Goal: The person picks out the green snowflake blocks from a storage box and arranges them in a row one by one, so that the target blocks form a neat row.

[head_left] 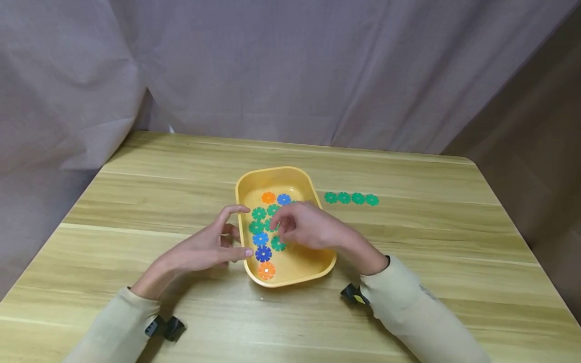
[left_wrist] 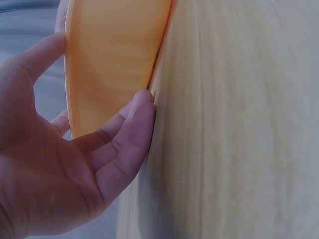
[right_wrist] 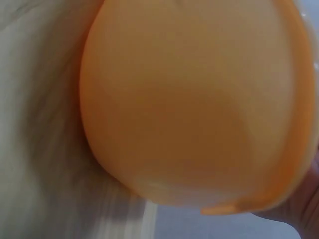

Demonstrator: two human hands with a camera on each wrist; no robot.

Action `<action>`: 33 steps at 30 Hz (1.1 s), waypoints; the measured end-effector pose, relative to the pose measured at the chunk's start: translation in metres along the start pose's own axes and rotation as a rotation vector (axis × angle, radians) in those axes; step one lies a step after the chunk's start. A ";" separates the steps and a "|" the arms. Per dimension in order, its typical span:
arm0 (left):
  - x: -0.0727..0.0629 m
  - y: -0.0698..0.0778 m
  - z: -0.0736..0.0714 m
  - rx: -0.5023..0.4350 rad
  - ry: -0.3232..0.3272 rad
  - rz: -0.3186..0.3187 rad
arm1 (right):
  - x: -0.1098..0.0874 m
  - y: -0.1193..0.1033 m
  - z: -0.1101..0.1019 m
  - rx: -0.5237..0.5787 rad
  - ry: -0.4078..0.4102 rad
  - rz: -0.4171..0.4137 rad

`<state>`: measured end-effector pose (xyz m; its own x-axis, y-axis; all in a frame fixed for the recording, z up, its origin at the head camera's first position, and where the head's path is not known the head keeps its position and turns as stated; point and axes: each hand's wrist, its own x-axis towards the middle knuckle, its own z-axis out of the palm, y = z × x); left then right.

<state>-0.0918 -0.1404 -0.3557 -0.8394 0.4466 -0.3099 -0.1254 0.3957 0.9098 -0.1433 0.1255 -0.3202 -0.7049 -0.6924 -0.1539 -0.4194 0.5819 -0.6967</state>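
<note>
A yellow plastic tray (head_left: 308, 264) sits on the wooden table with flat notched discs lying in it. My left hand (head_left: 204, 249) holds its left wall, thumb and index finger over the rim, the other fingers against the outer side, as the left wrist view shows. Over the tray's middle, my right hand (head_left: 313, 224) points bent fingers down at the green discs (head_left: 258, 214); whether it pinches one is hidden. Near the left wall lie a light blue disc (head_left: 260, 239), a dark blue disc (head_left: 263, 253) and an orange disc (head_left: 266, 271).
On the table right of the tray, several green discs (head_left: 344, 198) lie in a row side by side. A second orange disc (head_left: 269, 197) and another blue disc (head_left: 284, 199) are toward the tray's far end. Behind the table hangs a grey curtain (head_left: 254, 70).
</note>
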 end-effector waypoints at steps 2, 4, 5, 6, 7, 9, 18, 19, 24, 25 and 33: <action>0.000 0.000 0.000 0.002 -0.002 0.003 | 0.003 0.000 0.002 -0.058 -0.023 -0.002; -0.001 0.001 0.000 0.000 -0.004 0.007 | 0.005 0.000 0.004 -0.118 -0.048 0.002; -0.001 0.001 0.000 -0.001 -0.004 0.006 | 0.005 0.000 0.005 -0.148 -0.058 0.003; -0.001 0.001 0.000 -0.001 -0.006 0.009 | 0.006 0.000 0.006 -0.178 -0.064 0.006; -0.001 0.002 0.000 -0.001 -0.007 0.013 | 0.006 0.000 0.007 -0.204 -0.068 0.008; -0.001 0.002 0.001 -0.003 -0.006 0.016 | 0.007 0.000 0.009 -0.247 -0.069 0.014; 0.000 0.001 -0.001 0.003 0.004 0.025 | 0.011 0.001 0.014 -0.328 -0.062 0.038; 0.000 0.001 -0.001 0.004 0.005 0.023 | 0.011 0.001 0.015 -0.327 -0.060 0.041; -0.001 0.001 -0.001 0.009 0.002 0.026 | 0.010 0.002 0.016 -0.321 -0.044 0.032; -0.001 0.001 -0.001 0.009 0.000 0.027 | 0.009 0.002 0.017 -0.322 -0.041 0.028; -0.001 0.001 0.000 0.007 -0.003 0.034 | 0.005 0.001 0.019 -0.377 -0.027 -0.054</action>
<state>-0.0914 -0.1408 -0.3542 -0.8417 0.4620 -0.2794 -0.0928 0.3860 0.9178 -0.1366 0.1145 -0.3350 -0.6628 -0.7344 -0.1459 -0.6401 0.6568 -0.3986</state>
